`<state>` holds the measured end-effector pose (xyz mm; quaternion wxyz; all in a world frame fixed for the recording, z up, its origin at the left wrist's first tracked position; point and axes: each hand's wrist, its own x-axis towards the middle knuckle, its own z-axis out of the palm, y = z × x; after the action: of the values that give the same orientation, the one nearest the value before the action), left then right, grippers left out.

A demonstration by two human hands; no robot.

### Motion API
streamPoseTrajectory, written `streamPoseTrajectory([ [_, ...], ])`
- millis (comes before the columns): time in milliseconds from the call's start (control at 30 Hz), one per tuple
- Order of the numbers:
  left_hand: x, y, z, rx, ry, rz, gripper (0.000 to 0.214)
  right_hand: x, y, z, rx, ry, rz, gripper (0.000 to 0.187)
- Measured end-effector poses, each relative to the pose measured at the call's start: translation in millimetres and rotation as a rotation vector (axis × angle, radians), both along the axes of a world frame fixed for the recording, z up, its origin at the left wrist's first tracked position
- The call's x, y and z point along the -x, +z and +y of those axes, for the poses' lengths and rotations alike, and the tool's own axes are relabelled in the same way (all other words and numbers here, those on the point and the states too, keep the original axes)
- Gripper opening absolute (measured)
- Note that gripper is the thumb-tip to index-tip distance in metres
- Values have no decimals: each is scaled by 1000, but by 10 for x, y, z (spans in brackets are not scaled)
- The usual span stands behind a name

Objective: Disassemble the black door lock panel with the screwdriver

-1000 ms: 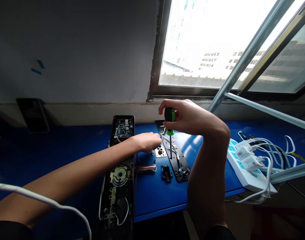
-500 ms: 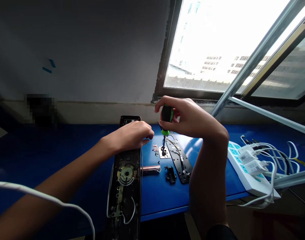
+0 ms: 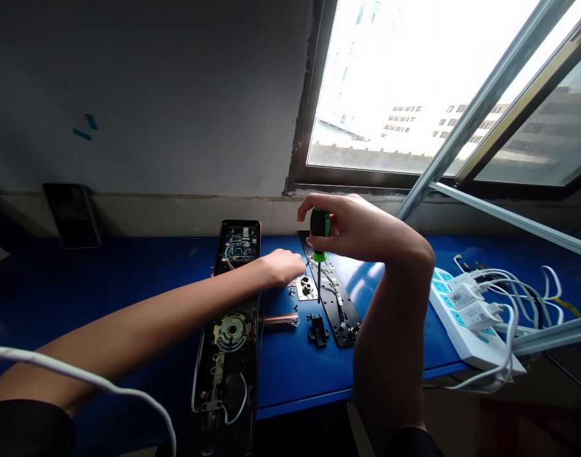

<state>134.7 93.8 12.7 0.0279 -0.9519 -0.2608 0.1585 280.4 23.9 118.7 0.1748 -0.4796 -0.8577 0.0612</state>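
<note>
My right hand [image 3: 350, 228] grips the black and green handle of a screwdriver [image 3: 320, 223]. Its shaft points down, with the tip just right of a small square metal plate [image 3: 311, 292]. My left hand [image 3: 285, 266] reaches across a long black device housing [image 3: 240, 279], its fingers curled by the plate's upper left corner; anything in them is hidden. Exposed in the housing are a circuit board [image 3: 243, 249] and a round metal mechanism [image 3: 232, 330]. Beside the plate lie tiny screws [image 3: 292, 292]. A long black perforated panel [image 3: 340, 303] carries a wire bundle.
A black plastic bracket [image 3: 319, 331] and a copper-coloured cylinder [image 3: 281, 319] lie on the blue table [image 3: 300, 381]. At the right is a white power strip [image 3: 466, 330] with chargers and cables. A phone-like dark slab [image 3: 71, 216] leans on the wall. One white cable [image 3: 95, 379] crosses the lower left.
My left hand has moved right, from above the housing to the small plate. The screwdriver tip has come off the plate and shifted right. The view has turned slightly.
</note>
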Motion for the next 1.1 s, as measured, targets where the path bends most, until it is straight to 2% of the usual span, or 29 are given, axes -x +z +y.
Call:
streamPoseTrajectory([
  [200, -16, -53, 7, 13, -18, 23, 16, -60, 25, -74, 8, 11, 26, 31],
  [767, -11, -25, -101, 5, 8, -17, 18, -71, 26, -92, 18, 20, 38, 28],
  [900, 154, 104, -198, -32, 41, -90, 19, -27, 28, -85, 2, 53, 31, 27],
  [1000, 410, 235, -257, -64, 49, -192, 18, 32, 35, -85, -45, 97, 47, 27],
  [1100, 746, 350, -257, -66, 18, -500, 11, 101, 34, -84, -68, 134, 109, 31],
])
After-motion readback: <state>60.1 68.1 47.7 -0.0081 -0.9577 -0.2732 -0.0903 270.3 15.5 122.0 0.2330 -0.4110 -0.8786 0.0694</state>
